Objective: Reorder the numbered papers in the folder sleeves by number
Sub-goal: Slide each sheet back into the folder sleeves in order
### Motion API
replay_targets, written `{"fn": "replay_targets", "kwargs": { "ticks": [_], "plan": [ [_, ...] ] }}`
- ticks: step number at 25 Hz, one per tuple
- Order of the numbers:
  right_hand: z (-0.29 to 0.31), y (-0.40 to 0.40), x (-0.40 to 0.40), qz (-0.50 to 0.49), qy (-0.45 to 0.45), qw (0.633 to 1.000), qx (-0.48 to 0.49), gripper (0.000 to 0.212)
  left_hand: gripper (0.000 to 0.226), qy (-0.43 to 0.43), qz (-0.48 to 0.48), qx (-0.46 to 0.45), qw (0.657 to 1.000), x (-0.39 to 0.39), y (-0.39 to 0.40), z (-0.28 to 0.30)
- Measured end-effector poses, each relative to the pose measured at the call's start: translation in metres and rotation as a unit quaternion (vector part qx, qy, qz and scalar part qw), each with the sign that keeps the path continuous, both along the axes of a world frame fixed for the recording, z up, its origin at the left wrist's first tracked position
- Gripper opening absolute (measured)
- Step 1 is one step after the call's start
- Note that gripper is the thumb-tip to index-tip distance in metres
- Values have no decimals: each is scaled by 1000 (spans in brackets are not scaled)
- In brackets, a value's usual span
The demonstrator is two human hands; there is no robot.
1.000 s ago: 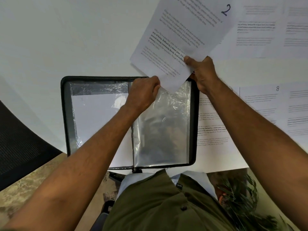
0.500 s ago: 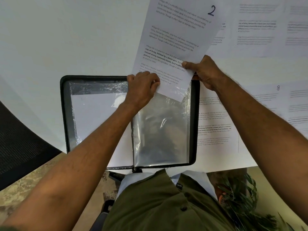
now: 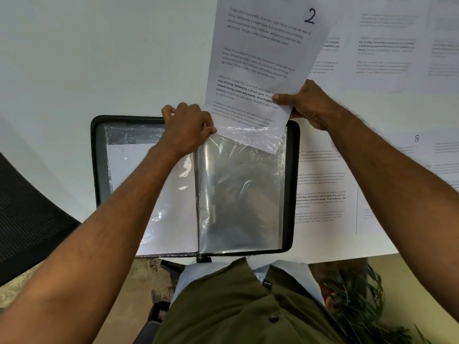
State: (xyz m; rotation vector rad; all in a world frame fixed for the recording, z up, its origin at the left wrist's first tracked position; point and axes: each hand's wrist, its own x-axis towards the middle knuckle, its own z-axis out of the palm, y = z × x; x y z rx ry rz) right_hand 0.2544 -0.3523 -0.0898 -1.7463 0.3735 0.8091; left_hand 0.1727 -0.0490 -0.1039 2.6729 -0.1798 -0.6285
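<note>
Olive-green buttoned shirt (image 3: 238,306), bare forearms, pale trousers.

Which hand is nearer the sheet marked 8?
Right. The right hand grips the paper numbered 2 just above and left of the sheet marked 8; the left hand is far across the folder, at the sleeve opening.

Your left hand (image 3: 187,126) covers the top corner of the right sleeve (image 3: 242,194), so the grip there can't be read. Paper 2 (image 3: 260,60): top edge cut by the frame. Sheets at right (image 3: 387,50): print blurred, unreadable, cropped. Paper 8 (image 3: 422,155): right side cut off. Your forearms hide parts of the folder (image 3: 95,170).
</note>
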Motion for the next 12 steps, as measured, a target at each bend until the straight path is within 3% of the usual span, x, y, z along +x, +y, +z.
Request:
{"fn": "replay_targets", "kwargs": {
  "ticks": [3,6,9,12],
  "plan": [
    [1,0,1,11,1,1000,-1,54,20,41,18,-15,999,6,6,-4],
    [3,0,3,21,6,1000,-1,55,19,54,87,-105,989,7,6,-12],
    [3,-1,5,25,11,1000,3,51,28,86,228,-222,944,6,4,-11],
    [7,-2,6,27,30,999,15,54,27,126,297,-252,912,12,4,-12]
  ]
}}
